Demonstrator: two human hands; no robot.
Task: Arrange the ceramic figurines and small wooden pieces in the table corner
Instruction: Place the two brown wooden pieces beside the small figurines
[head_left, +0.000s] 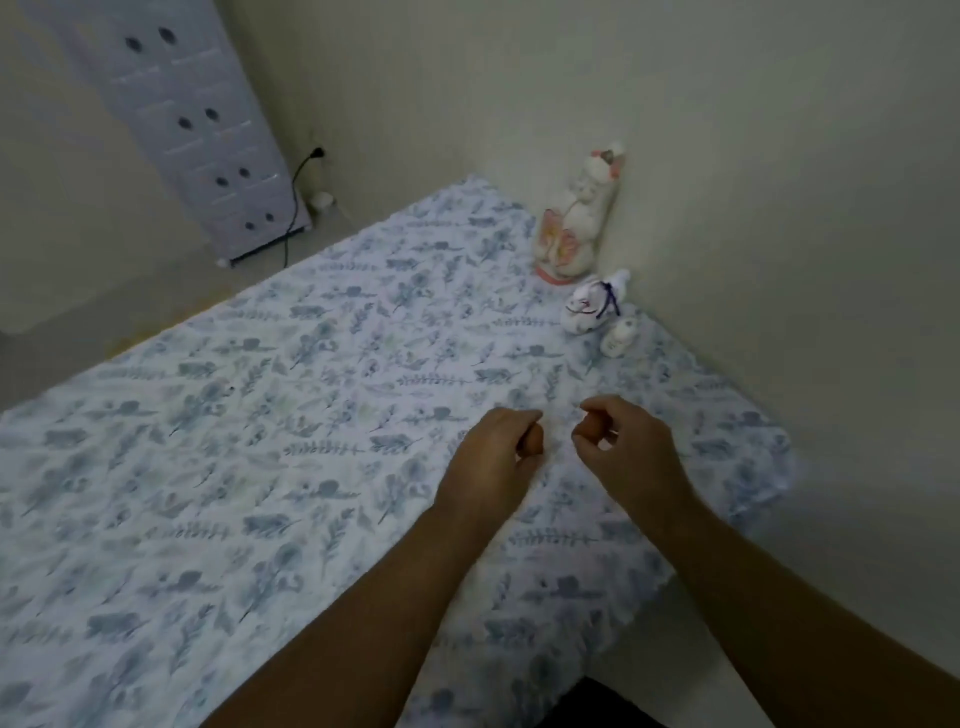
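Three ceramic figurines (576, 218) already stand in the tabletop (311, 415) corner, while left hand (493, 447) and right hand (618, 441) each pinch a small wooden piece (535, 440) yet unplaced.

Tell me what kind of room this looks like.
Probably a room in a home, not a workshop. A floral tablecloth covers a table pushed into a wall corner, ceramic figurines stand there as decoration, and a white plastic drawer unit sits by a wall socket.
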